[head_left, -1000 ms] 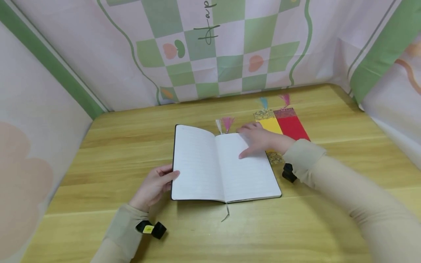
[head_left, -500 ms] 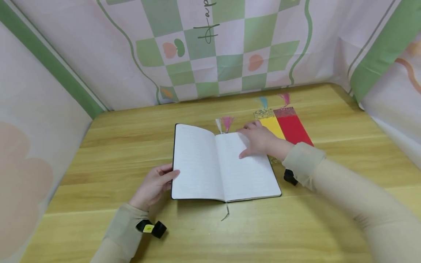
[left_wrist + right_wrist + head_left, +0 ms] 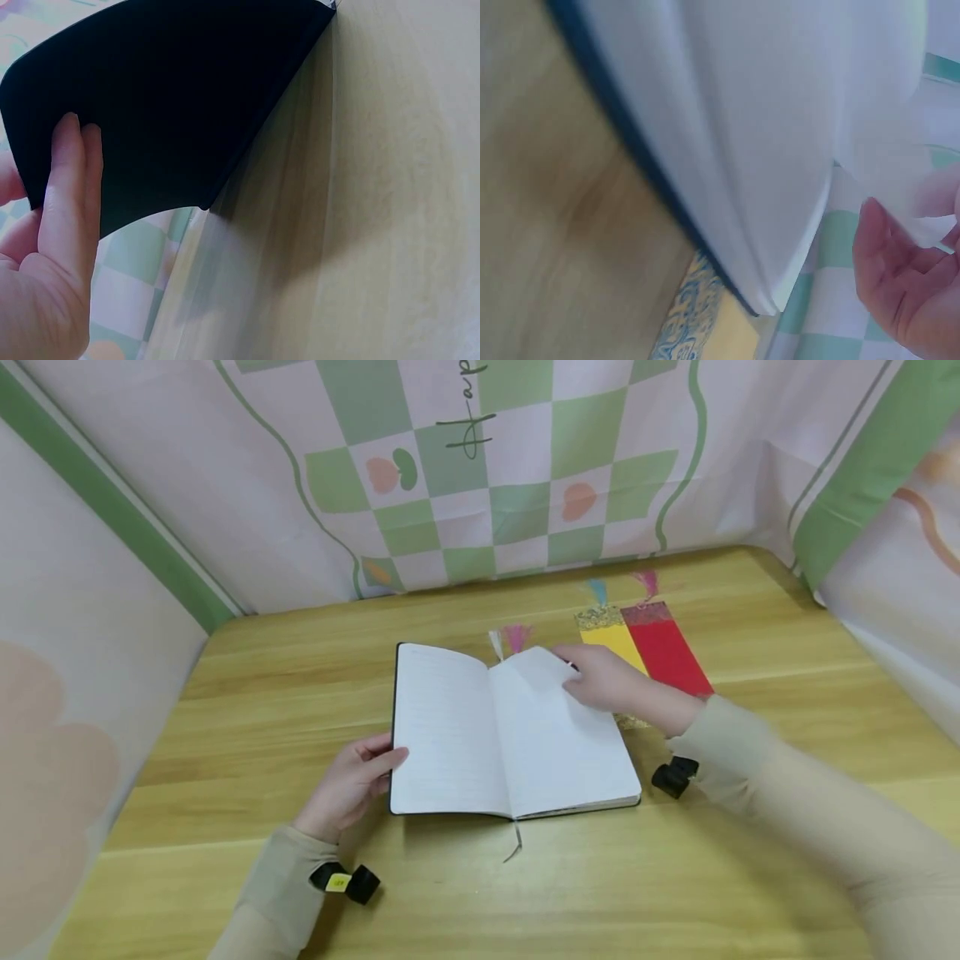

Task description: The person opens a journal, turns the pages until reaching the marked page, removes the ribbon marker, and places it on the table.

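An open notebook with blank-looking white pages lies in the middle of the wooden table in the head view. My left hand grips its left edge, thumb over the page. Behind, in the left wrist view, the fingers lie along the black cover, which is raised off the table. At the upper right corner, my right hand pinches a page; the right wrist view has this page lifted and bent between thumb and fingers. White and pink tassels stick out past the notebook's top edge.
To the right lie a yellow bookmark, partly hidden by the right arm, and a red bookmark, each with a tassel. A thin ribbon hangs from the notebook's spine. Patterned cloth borders the table's back.
My right hand, earlier spread flat over the right page, has shifted slightly right and now pinches the page's upper corner, lifting it. My left hand stays put.
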A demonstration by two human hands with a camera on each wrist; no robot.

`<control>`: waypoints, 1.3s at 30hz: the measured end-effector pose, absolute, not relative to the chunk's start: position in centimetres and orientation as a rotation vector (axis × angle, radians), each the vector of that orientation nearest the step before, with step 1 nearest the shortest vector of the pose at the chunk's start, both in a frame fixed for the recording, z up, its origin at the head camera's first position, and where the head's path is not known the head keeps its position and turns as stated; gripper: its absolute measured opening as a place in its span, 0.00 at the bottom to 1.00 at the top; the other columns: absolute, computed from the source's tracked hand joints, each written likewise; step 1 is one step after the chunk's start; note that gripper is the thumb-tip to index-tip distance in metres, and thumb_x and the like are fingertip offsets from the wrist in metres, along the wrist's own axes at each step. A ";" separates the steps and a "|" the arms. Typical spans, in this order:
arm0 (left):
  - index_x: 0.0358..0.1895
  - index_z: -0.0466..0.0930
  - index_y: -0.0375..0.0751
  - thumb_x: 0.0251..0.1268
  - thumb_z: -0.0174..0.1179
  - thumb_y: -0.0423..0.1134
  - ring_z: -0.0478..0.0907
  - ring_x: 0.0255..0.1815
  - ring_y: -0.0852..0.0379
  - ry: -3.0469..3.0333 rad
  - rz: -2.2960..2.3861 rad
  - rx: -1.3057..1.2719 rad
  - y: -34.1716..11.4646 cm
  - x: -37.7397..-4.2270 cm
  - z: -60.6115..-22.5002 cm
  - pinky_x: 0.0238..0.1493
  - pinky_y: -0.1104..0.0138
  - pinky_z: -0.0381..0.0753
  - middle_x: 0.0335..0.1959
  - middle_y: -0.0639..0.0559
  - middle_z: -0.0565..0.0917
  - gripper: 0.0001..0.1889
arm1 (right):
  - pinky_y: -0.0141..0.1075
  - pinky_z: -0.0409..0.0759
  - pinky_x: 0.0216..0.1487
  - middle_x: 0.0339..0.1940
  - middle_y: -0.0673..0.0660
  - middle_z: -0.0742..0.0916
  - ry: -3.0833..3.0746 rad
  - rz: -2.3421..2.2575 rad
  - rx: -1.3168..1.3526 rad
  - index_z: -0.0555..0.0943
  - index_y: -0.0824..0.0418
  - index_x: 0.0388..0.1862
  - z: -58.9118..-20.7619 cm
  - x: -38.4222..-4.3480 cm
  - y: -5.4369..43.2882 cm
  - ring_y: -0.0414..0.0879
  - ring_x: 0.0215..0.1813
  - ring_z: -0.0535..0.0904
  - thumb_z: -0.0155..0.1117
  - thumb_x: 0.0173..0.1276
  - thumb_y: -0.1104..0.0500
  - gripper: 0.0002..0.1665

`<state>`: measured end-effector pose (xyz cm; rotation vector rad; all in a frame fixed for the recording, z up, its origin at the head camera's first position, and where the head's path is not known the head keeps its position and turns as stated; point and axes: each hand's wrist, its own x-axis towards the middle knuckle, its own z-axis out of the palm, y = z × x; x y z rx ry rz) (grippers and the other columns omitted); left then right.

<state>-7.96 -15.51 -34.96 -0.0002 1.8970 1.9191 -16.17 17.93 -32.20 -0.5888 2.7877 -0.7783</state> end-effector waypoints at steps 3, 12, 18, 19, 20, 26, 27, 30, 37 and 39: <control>0.62 0.66 0.22 0.71 0.50 0.33 0.79 0.37 0.64 1.898 1.916 0.009 -15.5 -8.0 -34.9 0.39 0.71 0.81 0.39 0.58 0.82 0.22 | 0.52 0.76 0.55 0.59 0.68 0.78 2.754 -0.904 -0.503 0.65 0.71 0.67 -31.3 -15.5 18.6 0.61 0.56 0.75 0.53 0.66 0.68 0.29; 0.62 0.65 0.21 0.71 0.50 0.33 0.79 0.37 0.64 1.896 1.918 0.031 -15.5 -7.9 -34.7 0.39 0.71 0.81 0.39 0.58 0.82 0.22 | 0.40 0.80 0.47 0.67 0.64 0.68 2.281 -1.465 -0.364 0.55 0.60 0.74 -30.1 -14.0 20.0 0.57 0.59 0.72 0.52 0.71 0.60 0.35; 0.62 0.65 0.22 0.71 0.50 0.33 0.79 0.37 0.65 1.906 1.912 0.007 -15.4 -7.9 -34.6 0.39 0.71 0.80 0.39 0.59 0.82 0.22 | 0.52 0.73 0.59 0.72 0.65 0.61 2.159 -1.458 -0.559 0.51 0.58 0.76 -30.6 -12.9 18.8 0.61 0.68 0.63 0.44 0.74 0.51 0.35; 0.62 0.66 0.22 0.71 0.50 0.33 0.79 0.37 0.65 1.906 1.914 0.004 -15.4 -7.9 -34.6 0.39 0.72 0.80 0.39 0.59 0.82 0.22 | 0.54 0.72 0.60 0.72 0.66 0.60 2.151 -1.435 -0.598 0.50 0.59 0.76 -30.7 -12.7 18.5 0.62 0.68 0.63 0.43 0.74 0.51 0.35; 0.62 0.66 0.22 0.71 0.50 0.33 0.79 0.37 0.65 1.908 1.914 0.000 -15.3 -7.9 -34.6 0.39 0.72 0.80 0.39 0.59 0.82 0.22 | 0.54 0.71 0.62 0.72 0.67 0.60 2.148 -1.404 -0.638 0.49 0.59 0.76 -30.9 -12.5 18.1 0.62 0.68 0.63 0.43 0.74 0.50 0.36; 0.62 0.66 0.22 0.71 0.50 0.34 0.79 0.37 0.64 1.913 1.912 0.007 -15.3 -7.9 -34.6 0.39 0.71 0.81 0.39 0.58 0.82 0.22 | 0.54 0.66 0.64 0.72 0.62 0.63 2.193 -1.217 -0.824 0.51 0.56 0.76 -31.9 -11.4 16.0 0.58 0.66 0.65 0.45 0.75 0.47 0.35; 0.62 0.66 0.22 0.71 0.50 0.34 0.79 0.37 0.64 1.911 1.914 0.006 -15.3 -7.9 -34.6 0.39 0.71 0.81 0.39 0.58 0.82 0.22 | 0.54 0.65 0.65 0.72 0.61 0.63 2.223 -1.174 -0.851 0.52 0.55 0.76 -32.0 -11.3 15.7 0.57 0.67 0.64 0.46 0.75 0.47 0.35; 0.63 0.65 0.22 0.71 0.50 0.34 0.80 0.38 0.64 1.906 1.923 -0.003 -15.2 -7.8 -34.5 0.40 0.70 0.81 0.40 0.58 0.82 0.22 | 0.55 0.61 0.68 0.72 0.60 0.64 2.321 -1.015 -0.929 0.54 0.53 0.76 -32.3 -10.8 14.6 0.57 0.70 0.60 0.49 0.73 0.46 0.37; 0.62 0.65 0.20 0.71 0.48 0.32 0.80 0.38 0.64 1.875 1.960 0.008 -15.3 -7.5 -34.4 0.40 0.71 0.81 0.39 0.58 0.81 0.21 | 0.58 0.56 0.70 0.77 0.59 0.55 2.401 -0.624 -0.936 0.53 0.40 0.75 -32.3 -9.7 12.6 0.59 0.76 0.48 0.53 0.66 0.33 0.42; 0.61 0.66 0.20 0.72 0.48 0.31 0.80 0.37 0.64 1.867 1.967 0.006 -15.4 -7.5 -34.4 0.40 0.71 0.82 0.38 0.58 0.81 0.20 | 0.58 0.56 0.70 0.77 0.59 0.54 2.416 -0.574 -0.952 0.53 0.39 0.75 -32.3 -9.5 12.2 0.60 0.76 0.48 0.52 0.65 0.32 0.42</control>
